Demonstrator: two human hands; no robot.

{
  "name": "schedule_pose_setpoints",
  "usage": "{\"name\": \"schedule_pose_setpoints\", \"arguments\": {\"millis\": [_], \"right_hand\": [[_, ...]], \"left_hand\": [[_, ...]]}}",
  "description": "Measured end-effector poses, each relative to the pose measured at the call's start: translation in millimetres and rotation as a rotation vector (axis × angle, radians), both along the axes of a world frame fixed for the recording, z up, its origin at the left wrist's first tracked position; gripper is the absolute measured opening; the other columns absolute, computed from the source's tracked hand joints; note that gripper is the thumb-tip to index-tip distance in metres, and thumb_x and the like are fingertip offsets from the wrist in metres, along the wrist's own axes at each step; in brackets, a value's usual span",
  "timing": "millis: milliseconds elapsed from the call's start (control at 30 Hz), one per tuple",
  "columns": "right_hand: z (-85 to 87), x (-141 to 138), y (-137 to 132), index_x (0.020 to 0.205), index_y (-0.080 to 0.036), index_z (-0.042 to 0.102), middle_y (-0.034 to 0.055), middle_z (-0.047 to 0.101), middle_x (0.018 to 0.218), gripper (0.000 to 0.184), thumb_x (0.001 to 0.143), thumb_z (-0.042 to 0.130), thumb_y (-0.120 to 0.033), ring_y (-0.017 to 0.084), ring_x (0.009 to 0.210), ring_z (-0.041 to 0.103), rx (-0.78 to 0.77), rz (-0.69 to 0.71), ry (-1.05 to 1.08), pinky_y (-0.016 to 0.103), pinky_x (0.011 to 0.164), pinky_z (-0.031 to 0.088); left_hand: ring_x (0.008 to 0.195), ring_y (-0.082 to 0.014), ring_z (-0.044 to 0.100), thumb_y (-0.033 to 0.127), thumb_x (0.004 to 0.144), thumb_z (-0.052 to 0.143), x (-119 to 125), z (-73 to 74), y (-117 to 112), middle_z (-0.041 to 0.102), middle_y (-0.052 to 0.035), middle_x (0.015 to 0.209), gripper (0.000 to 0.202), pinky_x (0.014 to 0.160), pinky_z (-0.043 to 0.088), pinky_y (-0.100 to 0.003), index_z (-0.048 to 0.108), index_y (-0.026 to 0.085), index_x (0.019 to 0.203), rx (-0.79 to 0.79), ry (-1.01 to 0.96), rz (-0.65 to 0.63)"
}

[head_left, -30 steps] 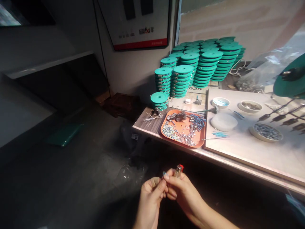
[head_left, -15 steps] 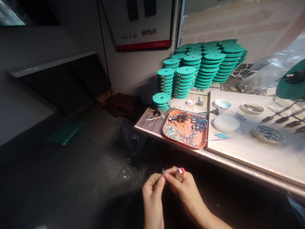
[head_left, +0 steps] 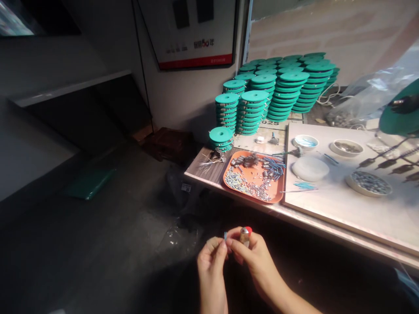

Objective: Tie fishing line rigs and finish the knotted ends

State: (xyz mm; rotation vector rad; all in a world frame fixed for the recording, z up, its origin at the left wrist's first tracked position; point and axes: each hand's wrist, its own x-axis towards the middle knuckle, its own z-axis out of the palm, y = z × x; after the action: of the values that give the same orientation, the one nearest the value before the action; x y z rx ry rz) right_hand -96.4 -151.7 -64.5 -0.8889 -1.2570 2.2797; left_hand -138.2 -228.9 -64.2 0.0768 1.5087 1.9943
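Low in the middle of the view, in front of the table's edge, my two hands meet. My left hand (head_left: 211, 264) pinches a tiny blue piece (head_left: 225, 236) between thumb and forefinger. My right hand (head_left: 253, 257) is closed round a lighter with a red top (head_left: 245, 233), and its fingertips also touch the blue piece. On the table beyond sits an orange tray (head_left: 276, 198) holding several small blue and metal parts.
Stacks of teal discs (head_left: 281, 89) stand at the back of the table. White bowls (head_left: 346, 147), a white lid (head_left: 310, 168), a dish of metal parts (head_left: 369, 183) and a row of dark tools (head_left: 388, 165) lie on the pale board. The dark floor is on the left.
Both hands stay together with the blue piece and the lighter; they have shifted slightly right and lower in the view. The view itself has drifted a little.
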Motion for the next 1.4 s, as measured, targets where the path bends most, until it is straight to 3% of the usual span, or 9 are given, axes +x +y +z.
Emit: {"name": "schedule_pose_setpoints", "arguments": {"millis": [133,300,400,533,833,1100,1400], "right_hand": [[-3.1,-1,0,0.066,-0.012,0.062,-0.0042,0.05,0.048,0.026,0.057,0.072,-0.034,0.006,0.041,0.036,-0.031,0.019,-0.027,0.02,0.041,0.026],[-12.1,5,14,0.072,-0.013,0.061,-0.0089,0.039,0.04,0.031,0.059,0.07,-0.04,0.006,0.038,0.031,-0.029,-0.03,-0.058,0.021,0.041,0.025],[-12.7,6,18,0.072,-0.013,0.062,-0.0089,0.039,0.039,0.031,0.057,0.072,-0.038,0.006,0.038,0.031,-0.028,0.003,-0.077,0.021,0.041,0.023],[-7.7,-1,8,0.07,-0.012,0.064,-0.0053,0.048,0.045,0.031,0.053,0.075,-0.035,0.005,0.038,0.032,-0.044,0.11,-0.068,0.021,0.04,0.021],[-5.5,-4,-2,0.065,-0.011,0.06,-0.006,0.044,0.044,0.031,0.061,0.07,-0.04,0.004,0.039,0.028,-0.09,0.1,-0.045,0.021,0.04,0.018],[-5.4,-4,-2,0.065,-0.011,0.064,-0.0053,0.043,0.044,0.032,0.06,0.07,-0.042,0.005,0.04,0.028,-0.067,0.071,-0.056,0.021,0.041,0.018],[-5.9,-2,-3,0.066,-0.011,0.065,-0.0035,0.046,0.045,0.034,0.061,0.069,-0.044,0.005,0.041,0.029,-0.059,0.05,-0.068,0.022,0.041,0.019]], "left_hand": [[0.062,-0.0132,0.051,0.029,0.074,0.061,-1,-4.7,-1,0.056,0.0001,0.062,0.015,0.064,0.043,-0.024,0.061,0.016,0.066,-0.009,0.087,-0.043],[0.065,-0.0124,0.049,0.029,0.073,0.063,-14,-13.4,-10,0.055,0.0012,0.064,0.014,0.064,0.04,-0.02,0.06,0.017,0.067,-0.149,0.153,0.037],[0.064,-0.0123,0.05,0.029,0.072,0.064,-20,-13.6,-15,0.055,0.0013,0.062,0.014,0.065,0.04,-0.02,0.06,0.016,0.066,-0.194,0.186,0.042],[0.067,-0.0141,0.053,0.029,0.073,0.063,-14,-10.4,-14,0.06,-0.0007,0.067,0.013,0.066,0.042,-0.021,0.062,0.016,0.069,-0.151,0.167,-0.009],[0.074,-0.0173,0.058,0.027,0.078,0.057,-5,-3.2,-8,0.065,-0.0046,0.075,0.015,0.068,0.044,-0.025,0.066,0.015,0.079,-0.086,0.101,-0.078],[0.062,-0.0133,0.053,0.027,0.077,0.059,-1,-8.2,-4,0.059,-0.0003,0.063,0.015,0.061,0.042,-0.022,0.06,0.015,0.067,-0.033,0.051,0.005],[0.07,-0.0158,0.055,0.029,0.072,0.063,1,-6.8,0,0.061,-0.0022,0.07,0.014,0.065,0.044,-0.024,0.06,0.015,0.071,-0.06,0.018,0.074]]}}
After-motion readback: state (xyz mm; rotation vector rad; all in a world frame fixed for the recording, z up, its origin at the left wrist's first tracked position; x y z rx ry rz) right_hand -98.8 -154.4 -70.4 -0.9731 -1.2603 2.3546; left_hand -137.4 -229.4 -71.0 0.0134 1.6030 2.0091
